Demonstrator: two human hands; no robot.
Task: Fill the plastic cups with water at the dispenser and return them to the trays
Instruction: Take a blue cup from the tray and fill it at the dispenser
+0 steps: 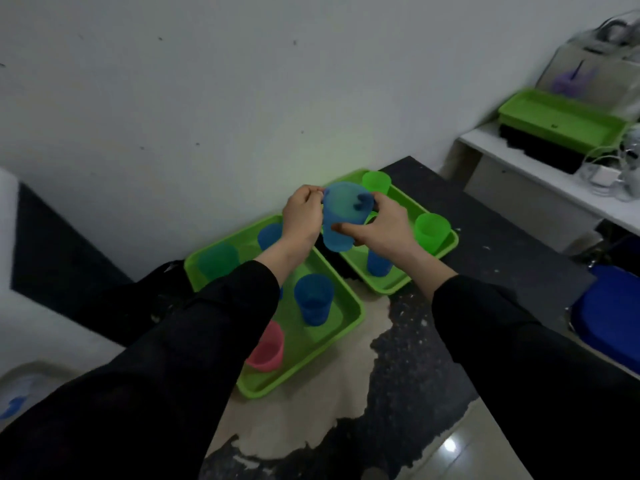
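Note:
Both of my hands hold a blue plastic cup (341, 216) in the air above the gap between two green trays. My left hand (302, 216) grips its left side near the rim. My right hand (384, 221) wraps its right side, fingers inside the rim and thumb low across the front. The near tray (349, 318) carries a blue cup (313, 299), a pink cup (266, 348), a teal cup (218, 259) and another blue cup (270, 235) partly behind my left wrist. The far tray (450, 242) holds two green cups (431, 232) (376, 181) and a blue cup (379, 263).
The trays sit on a dark speckled counter (485, 244) against a white wall. A white shelf (540, 181) at right bears a stacked green tray (561, 117), cables and a clear bag. A blue bin (613, 313) stands lower right. Tiled floor lies below.

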